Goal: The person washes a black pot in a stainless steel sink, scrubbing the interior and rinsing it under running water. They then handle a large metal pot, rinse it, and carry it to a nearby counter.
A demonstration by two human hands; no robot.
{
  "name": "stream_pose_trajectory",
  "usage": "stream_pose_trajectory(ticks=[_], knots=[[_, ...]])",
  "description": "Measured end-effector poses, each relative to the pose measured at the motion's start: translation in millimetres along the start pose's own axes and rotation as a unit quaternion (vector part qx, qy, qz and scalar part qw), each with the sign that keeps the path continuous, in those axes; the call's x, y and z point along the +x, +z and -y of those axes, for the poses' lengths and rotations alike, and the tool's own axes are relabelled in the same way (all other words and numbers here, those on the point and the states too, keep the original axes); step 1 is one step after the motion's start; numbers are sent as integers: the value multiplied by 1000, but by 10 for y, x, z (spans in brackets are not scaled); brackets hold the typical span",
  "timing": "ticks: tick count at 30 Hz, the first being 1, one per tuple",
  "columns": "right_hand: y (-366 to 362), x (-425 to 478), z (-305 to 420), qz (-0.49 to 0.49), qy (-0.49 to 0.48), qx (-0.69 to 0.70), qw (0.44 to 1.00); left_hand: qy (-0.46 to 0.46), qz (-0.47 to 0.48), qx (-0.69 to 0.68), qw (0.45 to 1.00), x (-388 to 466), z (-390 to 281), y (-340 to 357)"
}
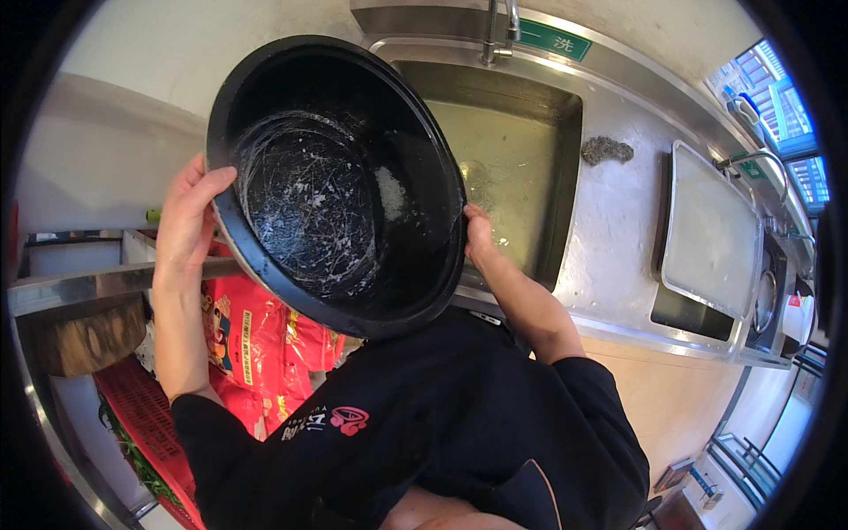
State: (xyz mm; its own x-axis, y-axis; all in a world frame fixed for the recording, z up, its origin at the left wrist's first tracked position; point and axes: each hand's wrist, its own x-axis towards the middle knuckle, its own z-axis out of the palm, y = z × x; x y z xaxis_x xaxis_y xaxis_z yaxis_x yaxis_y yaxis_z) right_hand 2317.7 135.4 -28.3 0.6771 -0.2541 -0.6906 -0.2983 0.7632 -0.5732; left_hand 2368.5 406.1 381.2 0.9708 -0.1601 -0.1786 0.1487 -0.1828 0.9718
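Note:
A large round black basin (311, 192), tilted with its inside facing me, is held up between both hands. Scratches and pale specks mark its bottom, and a whitish patch shows on the inner wall. My left hand (192, 195) grips the rim on the left, thumb over the edge. On the opposite side my right hand (478, 230) holds the rim, its fingers partly hidden behind the basin. Behind the basin's right edge lies a stainless steel sink (568, 192) with cloudy yellowish water (517, 159) in it; the basin hides the sink's left part.
A faucet (490, 40) stands at the sink's back edge. A scouring pad (606, 151) lies on the steel counter (603, 232). Farther right, a pale tray (712, 232) rests over a second sink. Red plastic packages (258, 338) and a red basket (149, 414) are at lower left.

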Motion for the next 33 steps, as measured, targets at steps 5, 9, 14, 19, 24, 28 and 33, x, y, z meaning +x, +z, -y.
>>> stream_pose_trajectory(ticks=[5, 9, 14, 19, 24, 28, 33], knots=[[-110, 245, -65, 15, 24, -13, 1000, -1, -33, 35, 999, 139, 104, 252], [-85, 160, -22, 17, 36, -6, 999, 12, -53, 25, 998, 159, 151, 190], [-84, 161, -88, 3, 19, -34, 999, 29, -42, 45, 998, 132, 182, 7], [-194, 288, -106, 37, 23, -43, 998, 49, -45, 56, 996, 113, 247, 153], [-283, 412, -139, 46, 41, -35, 997, 62, -53, 53, 995, 159, 318, 322], [-310, 483, -196, 46, 37, -36, 998, 72, -61, 53, 994, 199, 361, 373], [-251, 462, -147, 52, 55, -30, 997, 75, -71, 68, 992, 231, 358, 352]])
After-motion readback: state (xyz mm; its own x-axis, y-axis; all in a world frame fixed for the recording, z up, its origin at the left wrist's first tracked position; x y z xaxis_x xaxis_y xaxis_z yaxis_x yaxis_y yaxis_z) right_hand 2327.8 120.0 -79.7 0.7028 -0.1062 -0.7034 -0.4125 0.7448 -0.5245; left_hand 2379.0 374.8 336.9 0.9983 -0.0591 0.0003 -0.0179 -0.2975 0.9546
